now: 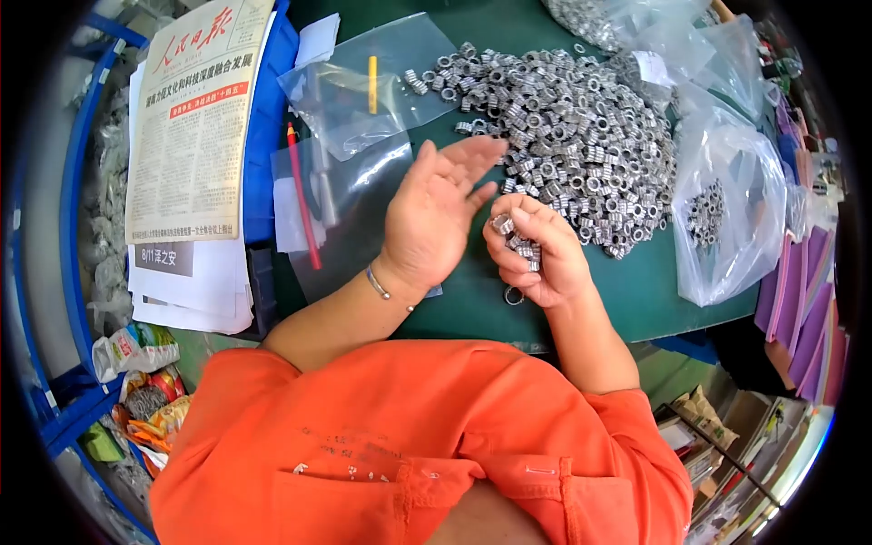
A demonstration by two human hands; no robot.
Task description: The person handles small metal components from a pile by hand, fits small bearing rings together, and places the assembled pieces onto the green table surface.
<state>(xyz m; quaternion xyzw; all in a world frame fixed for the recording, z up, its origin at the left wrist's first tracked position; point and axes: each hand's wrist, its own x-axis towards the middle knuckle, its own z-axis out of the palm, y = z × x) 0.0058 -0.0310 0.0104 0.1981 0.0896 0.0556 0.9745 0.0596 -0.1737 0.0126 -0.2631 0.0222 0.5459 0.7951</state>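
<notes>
A large heap of small silver metal rings point(590, 136) lies on the green tabletop point(599, 295). My right hand point(543, 250) is closed around several of these rings, and some show between the fingers and palm. Just below it, a single ring point(514, 295) is at the table's near side; whether it touches the hand I cannot tell. My left hand point(436, 204) is open, palm turned up and inward, with nothing in it. Its fingertips reach the left edge of the heap. A bracelet point(379, 283) circles the left wrist.
Clear plastic bags point(372, 86) lie left of the heap, with a yellow stick point(372, 84) on top. Near them is a red pencil-like stick point(303, 195). A newspaper point(195, 118) rests over a blue bin point(263, 136). At right sits a clear bag point(727, 209) holding more rings.
</notes>
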